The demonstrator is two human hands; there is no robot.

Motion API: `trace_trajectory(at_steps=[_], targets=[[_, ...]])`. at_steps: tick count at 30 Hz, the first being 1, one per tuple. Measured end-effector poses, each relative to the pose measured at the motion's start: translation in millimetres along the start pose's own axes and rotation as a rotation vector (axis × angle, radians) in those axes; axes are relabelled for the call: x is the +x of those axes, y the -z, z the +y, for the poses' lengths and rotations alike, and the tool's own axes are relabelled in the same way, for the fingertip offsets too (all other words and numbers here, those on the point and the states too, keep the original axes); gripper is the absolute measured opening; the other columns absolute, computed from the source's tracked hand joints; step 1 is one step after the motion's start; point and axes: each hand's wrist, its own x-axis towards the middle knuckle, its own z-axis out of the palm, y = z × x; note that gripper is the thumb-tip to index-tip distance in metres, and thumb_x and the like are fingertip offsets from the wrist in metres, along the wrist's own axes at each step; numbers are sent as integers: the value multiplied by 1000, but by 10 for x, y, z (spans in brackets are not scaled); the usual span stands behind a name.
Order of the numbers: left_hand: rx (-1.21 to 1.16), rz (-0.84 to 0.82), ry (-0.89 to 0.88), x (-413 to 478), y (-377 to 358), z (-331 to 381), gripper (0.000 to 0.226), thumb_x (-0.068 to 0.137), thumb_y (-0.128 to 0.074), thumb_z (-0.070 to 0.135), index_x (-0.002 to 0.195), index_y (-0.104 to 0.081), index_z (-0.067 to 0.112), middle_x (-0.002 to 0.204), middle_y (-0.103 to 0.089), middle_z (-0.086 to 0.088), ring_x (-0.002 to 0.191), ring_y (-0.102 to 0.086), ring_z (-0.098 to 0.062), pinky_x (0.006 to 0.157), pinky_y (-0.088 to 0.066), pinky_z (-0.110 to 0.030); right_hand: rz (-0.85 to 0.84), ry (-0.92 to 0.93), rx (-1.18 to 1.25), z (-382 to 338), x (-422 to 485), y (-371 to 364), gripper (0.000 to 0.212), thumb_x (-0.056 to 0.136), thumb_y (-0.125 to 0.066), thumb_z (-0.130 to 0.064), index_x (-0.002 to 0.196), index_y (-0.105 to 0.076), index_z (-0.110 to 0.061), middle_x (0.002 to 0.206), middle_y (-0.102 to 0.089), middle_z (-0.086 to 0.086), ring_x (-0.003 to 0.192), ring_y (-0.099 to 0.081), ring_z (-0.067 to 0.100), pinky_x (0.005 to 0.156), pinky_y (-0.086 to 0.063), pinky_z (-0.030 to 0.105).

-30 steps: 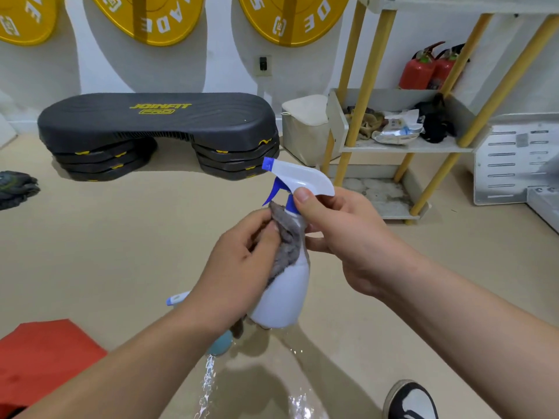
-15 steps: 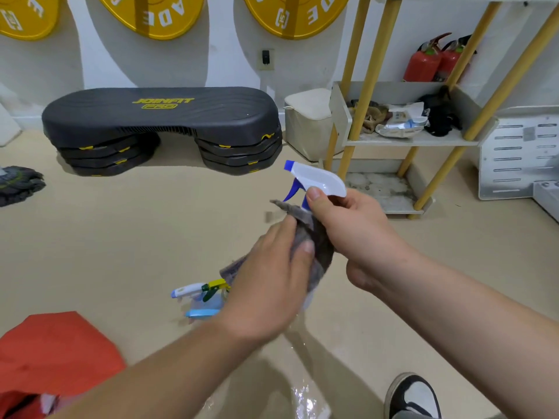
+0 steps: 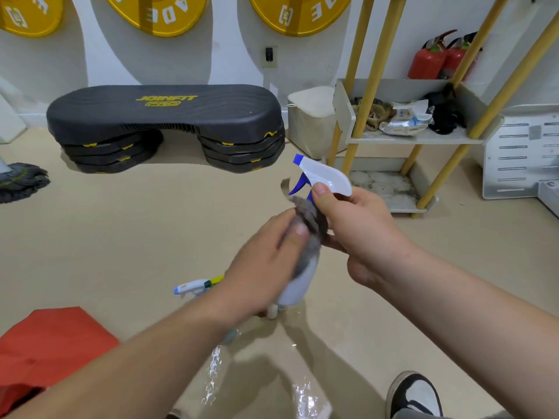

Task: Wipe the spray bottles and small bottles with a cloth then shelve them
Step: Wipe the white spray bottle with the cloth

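Both bare forearms are stretching forward and converging on the spray bottle [image 3: 325,178], the left one from below and left of it, the right one from below and right of it. The right hand [image 3: 363,234] is gripping the spray bottle at its neck, the thumb lying up along the neck with its tip just under the trigger head and the other fingers curling round behind. The left hand [image 3: 266,267] is sitting left of the spray bottle, its back toward the camera, fingers curling round the cloth [image 3: 311,220] and pressing it against the bottle's upper body. This hand is showing blurred, so single fingers are hard to tell apart.
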Motion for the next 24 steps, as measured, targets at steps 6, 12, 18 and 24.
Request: trace_trajectory(at_steps=[6, 12, 18, 24], targets=[[-427, -63, 454, 72, 148, 72, 45, 104, -54, 52, 105, -73, 12, 103, -78, -10, 99, -74, -34, 98, -55, -49, -38, -7, 72, -62, -26, 61, 15, 102, -65, -30, 112, -72, -21, 100, -77, 1, 79, -72, 17, 83, -64, 38], [196, 113, -179, -40, -39, 32, 18, 103, -43, 40, 106, -56, 28, 100, -62, 8, 93, -57, -13, 79, -44, -35, -54, 2, 37, -23, -38, 17, 14, 101, -66, -28, 99, -74, -16, 91, -80, 3, 71, -71, 11, 72, -63, 32], [-612, -155, 535, 95, 269, 179, 46, 102, -57, 47, 105, -71, 4, 98, -79, -20, 86, -77, -34, 74, -61, -36, -99, 43, 31, -66, -46, 44, 15, 101, -67, -28, 110, -74, -17, 102, -79, 4, 81, -72, 13, 71, -63, 29], [29, 46, -142, -8, 17, 61, 25, 103, -42, 48, 108, -61, 31, 98, -68, 10, 96, -64, -12, 82, -51, -34, -140, 44, 21, -26, -48, 52, 17, 101, -67, -25, 112, -74, -14, 95, -77, 6, 77, -71, 15, 65, -60, 27]])
